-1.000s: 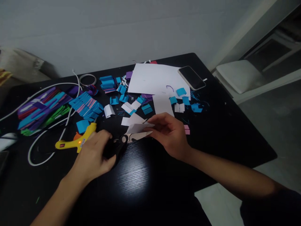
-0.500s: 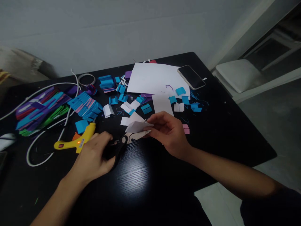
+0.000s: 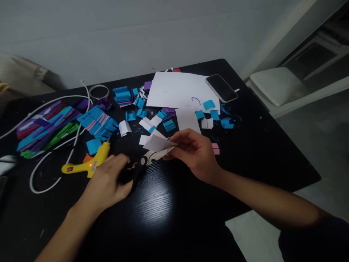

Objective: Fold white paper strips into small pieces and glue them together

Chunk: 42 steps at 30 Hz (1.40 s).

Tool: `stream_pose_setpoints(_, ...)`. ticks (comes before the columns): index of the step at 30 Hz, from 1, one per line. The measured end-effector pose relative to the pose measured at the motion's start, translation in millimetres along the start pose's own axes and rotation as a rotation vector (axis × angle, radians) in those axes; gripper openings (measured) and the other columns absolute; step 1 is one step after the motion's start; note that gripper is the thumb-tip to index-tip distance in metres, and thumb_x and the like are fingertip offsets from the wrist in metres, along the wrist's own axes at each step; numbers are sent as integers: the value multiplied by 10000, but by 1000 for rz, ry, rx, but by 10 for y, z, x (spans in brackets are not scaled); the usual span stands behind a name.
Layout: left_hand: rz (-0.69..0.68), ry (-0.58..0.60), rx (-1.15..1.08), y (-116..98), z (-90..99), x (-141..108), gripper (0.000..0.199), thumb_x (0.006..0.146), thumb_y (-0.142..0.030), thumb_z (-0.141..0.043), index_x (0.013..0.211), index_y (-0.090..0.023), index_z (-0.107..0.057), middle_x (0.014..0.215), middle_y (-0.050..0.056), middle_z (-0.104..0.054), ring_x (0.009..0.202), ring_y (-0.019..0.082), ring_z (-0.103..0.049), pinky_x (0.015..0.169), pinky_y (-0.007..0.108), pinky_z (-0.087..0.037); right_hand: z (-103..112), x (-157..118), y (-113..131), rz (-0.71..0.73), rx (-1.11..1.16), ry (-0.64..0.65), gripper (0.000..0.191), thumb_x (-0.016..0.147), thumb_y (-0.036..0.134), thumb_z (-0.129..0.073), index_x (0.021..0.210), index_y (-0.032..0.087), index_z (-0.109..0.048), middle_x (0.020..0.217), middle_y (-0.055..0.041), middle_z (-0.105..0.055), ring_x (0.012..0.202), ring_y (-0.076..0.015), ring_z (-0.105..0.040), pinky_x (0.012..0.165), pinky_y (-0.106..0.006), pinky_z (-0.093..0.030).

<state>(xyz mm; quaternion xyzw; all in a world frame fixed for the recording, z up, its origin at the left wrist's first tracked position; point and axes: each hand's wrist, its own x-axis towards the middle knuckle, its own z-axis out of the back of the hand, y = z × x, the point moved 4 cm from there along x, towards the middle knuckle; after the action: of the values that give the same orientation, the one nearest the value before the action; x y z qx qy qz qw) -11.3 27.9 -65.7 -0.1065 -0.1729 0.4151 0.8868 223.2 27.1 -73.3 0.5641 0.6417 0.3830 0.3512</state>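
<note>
My left hand (image 3: 110, 182) is closed round the black handles of a pair of scissors (image 3: 142, 162), its fingers through the loops. The blades point right, at a folded piece of white paper (image 3: 158, 143). That paper is pinched between the thumb and fingers of my right hand (image 3: 195, 154), above the black table (image 3: 185, 211). Part of the blades is hidden by the paper. Just left of the scissors lies a yellow glue gun (image 3: 95, 160) with a small orange light on it. Small white and blue folded papers (image 3: 169, 125) lie behind my hands.
A large white sheet (image 3: 180, 89) lies at the back, with a phone (image 3: 221, 88) on its right edge. Bundles of coloured paper strips (image 3: 49, 125) and a looped white cable (image 3: 32, 182) take up the left side. A white stool (image 3: 278, 85) stands beyond the table's right edge.
The folded white paper has shifted and tilted slightly between my right fingers, by the scissor blades. Both hands keep their grips and have hardly moved.
</note>
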Motion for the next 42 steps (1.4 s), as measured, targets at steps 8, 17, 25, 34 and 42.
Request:
stream_pose_setpoints(8, -31, 4, 15, -5, 4, -9, 79, 886, -263, -554, 849, -209, -510, 666, -3, -570, 580, 180, -562, 542, 281, -443, -4, 1, -3, -13, 27, -15, 225, 775, 216, -884, 943, 204, -734, 932, -14, -776, 891, -203, -783, 809, -367, -717)
stream_pose_setpoints(17, -55, -1, 37, -5, 9, -7, 103, 916, -271, -528, 838, -205, -517, 662, 1, -577, 564, 179, -591, 538, 276, -457, -17, 0, 26, -30, -18, -37, 263, 755, 263, -908, 929, 203, -720, 925, -18, -777, 895, -212, -784, 803, -377, -716)
stream_pose_setpoints(25, -15, 14, -5, 15, 2, -8, 125, 910, -296, -536, 822, -207, -541, 642, -4, -577, 538, 175, -593, 520, 274, -440, -8, 14, 33, -27, -30, -46, 230, 770, 218, -891, 939, 201, -735, 927, -17, -782, 882, -198, -787, 769, -329, -718)
stream_pose_setpoints(34, 24, 4, -33, 73, -10, -30, 170, 908, -325, -551, 783, -213, -580, 613, -5, -603, 525, 176, -606, 514, 272, -440, -1, 16, 12, -16, -4, -57, 244, 760, 215, -897, 944, 200, -739, 918, -9, -782, 879, -185, -785, 760, -308, -713)
stream_pose_setpoints(42, 239, -15, -208, 15, -7, -23, 361, 900, -383, -676, 621, -195, -547, 516, -47, -499, 457, 104, -479, 462, 236, -357, 25, 34, -21, -57, -22, -63, 300, 760, 242, -900, 1013, 209, -742, 959, -16, -788, 909, -194, -781, 810, -348, -709)
